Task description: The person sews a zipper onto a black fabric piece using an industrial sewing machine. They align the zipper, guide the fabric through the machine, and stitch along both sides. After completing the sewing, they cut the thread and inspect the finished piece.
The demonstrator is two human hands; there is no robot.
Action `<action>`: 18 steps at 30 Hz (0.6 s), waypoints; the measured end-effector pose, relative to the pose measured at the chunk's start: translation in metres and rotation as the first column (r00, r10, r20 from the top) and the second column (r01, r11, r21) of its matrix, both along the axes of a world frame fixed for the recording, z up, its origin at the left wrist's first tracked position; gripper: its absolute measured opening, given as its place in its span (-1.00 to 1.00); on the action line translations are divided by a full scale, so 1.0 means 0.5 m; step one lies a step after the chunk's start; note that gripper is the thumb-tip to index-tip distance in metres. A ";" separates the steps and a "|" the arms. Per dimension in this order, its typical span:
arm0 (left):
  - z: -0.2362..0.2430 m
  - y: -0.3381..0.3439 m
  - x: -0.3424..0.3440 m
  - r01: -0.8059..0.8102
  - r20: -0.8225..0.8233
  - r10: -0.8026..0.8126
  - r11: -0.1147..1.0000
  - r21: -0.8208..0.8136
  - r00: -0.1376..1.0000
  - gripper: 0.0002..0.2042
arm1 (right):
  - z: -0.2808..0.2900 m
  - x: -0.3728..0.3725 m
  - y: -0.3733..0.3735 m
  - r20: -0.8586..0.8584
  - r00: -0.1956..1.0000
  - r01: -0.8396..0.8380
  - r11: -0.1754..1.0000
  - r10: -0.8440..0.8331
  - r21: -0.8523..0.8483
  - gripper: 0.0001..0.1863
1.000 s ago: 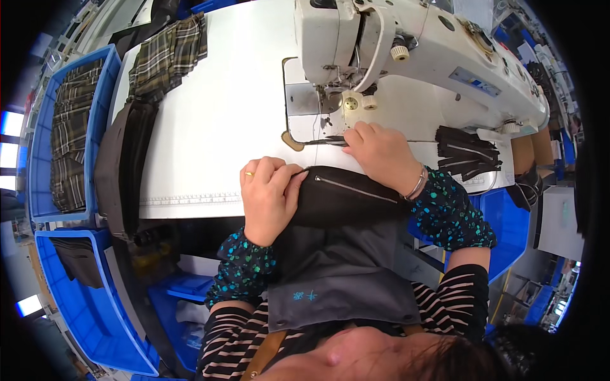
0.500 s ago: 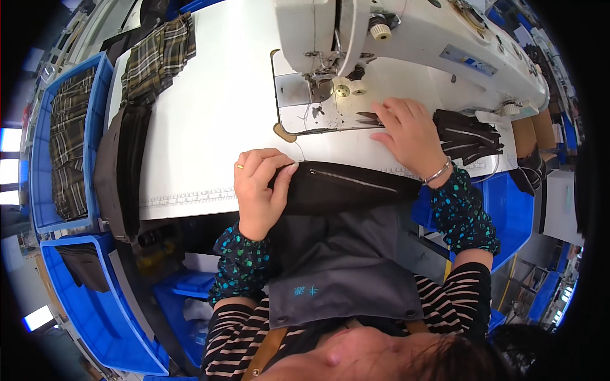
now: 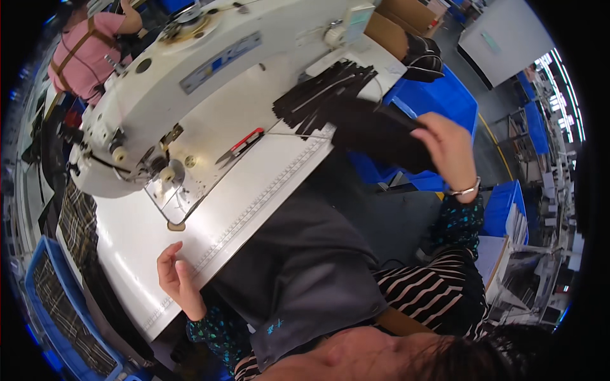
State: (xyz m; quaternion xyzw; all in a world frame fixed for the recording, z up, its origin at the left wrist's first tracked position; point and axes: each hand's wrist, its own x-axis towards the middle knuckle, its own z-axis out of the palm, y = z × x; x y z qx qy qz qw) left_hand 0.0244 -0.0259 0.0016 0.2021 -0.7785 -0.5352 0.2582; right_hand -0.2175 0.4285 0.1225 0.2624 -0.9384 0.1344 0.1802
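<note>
My right hand (image 3: 452, 151) grips the end of a black fabric piece (image 3: 384, 132), held out to the right past the table edge. Its other end overlaps a pile of black zippered strips (image 3: 305, 95) on the table. My left hand (image 3: 179, 282) rests by the front edge of the white table (image 3: 124, 244), fingers slightly bent and apart, with nothing in them. Between the hands, beside the needle plate, lie red-handled thread snips (image 3: 241, 146). The white sewing machine (image 3: 210, 63) stands behind them.
A blue bin (image 3: 467, 89) sits beyond the table's right edge, below the fabric. Plaid cloth (image 3: 79, 219) lies at the table's left, and another blue bin (image 3: 38, 254) holds more plaid pieces. A person in pink (image 3: 89, 47) sits behind the machine.
My right hand has let go of the snips and carried the black zippered fabric piece to the right. My left hand has released the fabric. The view has turned to the right.
</note>
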 end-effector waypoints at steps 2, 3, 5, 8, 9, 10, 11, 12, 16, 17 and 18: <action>-0.013 0.006 -0.005 -0.012 -0.016 0.013 0.999 0.045 1.000 -0.60 | 0.031 -0.002 0.090 -0.189 0.931 0.336 0.935 -0.312 0.113 -0.85; -0.014 0.007 -0.007 -0.022 -0.018 0.024 0.998 0.060 1.000 -0.62 | 0.028 -0.014 0.134 -0.219 0.901 0.412 0.896 -0.374 0.167 -0.85; -0.014 0.007 -0.010 -0.029 -0.027 0.030 0.999 0.039 0.999 -0.65 | -0.017 -0.055 0.213 -0.280 0.834 0.542 0.800 -0.475 0.258 -0.84; -0.015 0.005 -0.007 -0.044 -0.019 0.044 0.999 0.023 0.999 -0.68 | -0.105 -0.117 0.303 -0.108 0.827 0.555 0.774 -0.551 0.305 -0.79; -0.016 0.006 -0.008 -0.048 -0.013 0.048 0.999 0.026 0.999 -0.69 | -0.130 -0.140 0.348 -0.018 0.846 0.515 0.807 -0.533 0.289 -0.77; -0.015 0.006 -0.009 -0.048 -0.007 0.048 0.998 0.039 0.999 -0.69 | -0.158 -0.163 0.400 0.071 0.859 0.474 0.839 -0.507 0.267 -0.75; -0.015 0.007 -0.009 -0.048 -0.001 0.048 0.997 0.052 0.999 -0.70 | -0.187 -0.181 0.435 0.159 0.866 0.432 0.869 -0.475 0.241 -0.72; -0.015 0.006 -0.009 -0.050 0.006 0.049 0.997 0.064 0.999 -0.70 | -0.224 -0.197 0.454 0.180 0.857 0.452 0.872 -0.483 0.186 -0.72; -0.014 0.007 -0.009 -0.065 -0.003 0.065 0.998 0.024 0.998 -0.71 | -0.271 -0.253 0.360 0.066 0.910 0.411 0.911 -0.409 -0.037 -0.78; -0.009 0.006 -0.005 -0.059 0.023 0.058 0.998 0.024 0.998 -0.71 | -0.247 -0.255 0.285 -0.001 0.940 0.341 0.937 -0.342 -0.073 -0.81; -0.007 0.006 -0.002 -0.049 0.048 0.048 0.998 0.032 0.998 -0.71 | -0.219 -0.253 0.213 -0.074 0.958 0.269 0.958 -0.277 -0.098 -0.84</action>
